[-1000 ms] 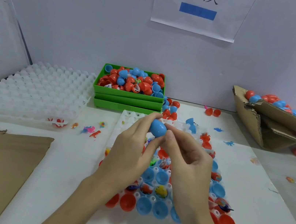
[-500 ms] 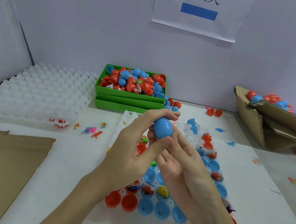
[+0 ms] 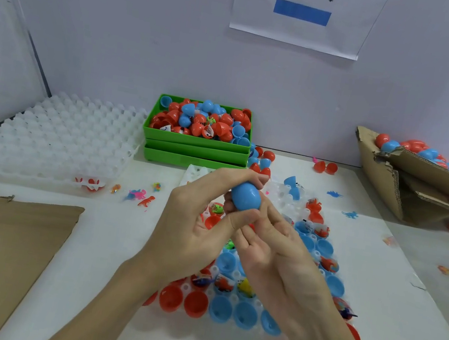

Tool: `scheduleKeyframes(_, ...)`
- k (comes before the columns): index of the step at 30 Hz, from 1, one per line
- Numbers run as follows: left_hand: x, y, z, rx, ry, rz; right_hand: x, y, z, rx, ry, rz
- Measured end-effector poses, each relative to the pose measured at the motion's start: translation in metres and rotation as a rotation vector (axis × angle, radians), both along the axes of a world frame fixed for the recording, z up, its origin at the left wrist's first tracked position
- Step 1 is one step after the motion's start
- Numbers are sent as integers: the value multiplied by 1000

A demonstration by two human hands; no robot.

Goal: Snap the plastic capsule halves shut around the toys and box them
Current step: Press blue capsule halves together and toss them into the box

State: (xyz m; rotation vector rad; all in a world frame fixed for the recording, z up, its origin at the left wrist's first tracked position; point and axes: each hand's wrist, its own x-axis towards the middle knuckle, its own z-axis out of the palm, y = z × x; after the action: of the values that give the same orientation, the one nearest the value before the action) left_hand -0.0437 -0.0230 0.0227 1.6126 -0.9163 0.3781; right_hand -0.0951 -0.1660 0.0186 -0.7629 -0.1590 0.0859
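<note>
1. At the far left a white dimpled tray [image 3: 47, 137] stood, with loose toys [image 3: 140, 196] just beside its near edge; any of those could have been missed and left unpacked.
2. Your left hand [image 3: 197, 224] curled round the blue capsule [image 3: 246, 196], thumb under it and fingers over its top, above the tray of open halves [image 3: 228, 310].
3. Your right hand [image 3: 277, 253] lay alongside, fingers fairly straight, touching the capsule's lower side. If you had squeezed off-axis, the halves could have slipped past each other or pinched the toy.
4. The cardboard box [image 3: 385, 176] of finished capsules sat well to the right, so a capsule tossed there could have bounced out.
5. The wall sheet [image 3: 301, 15] showed cropped characters I could not read.
</note>
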Motion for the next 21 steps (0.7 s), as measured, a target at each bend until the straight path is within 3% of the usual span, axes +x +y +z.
scheduleKeyframes(12, -2, -3, 0, -32, 99, -23, 0, 0, 2, 16, -52, 87)
scheduleKeyframes(21, -4, -2, 4, -58, 119, 29, 1, 2, -4, 137, 41, 137)
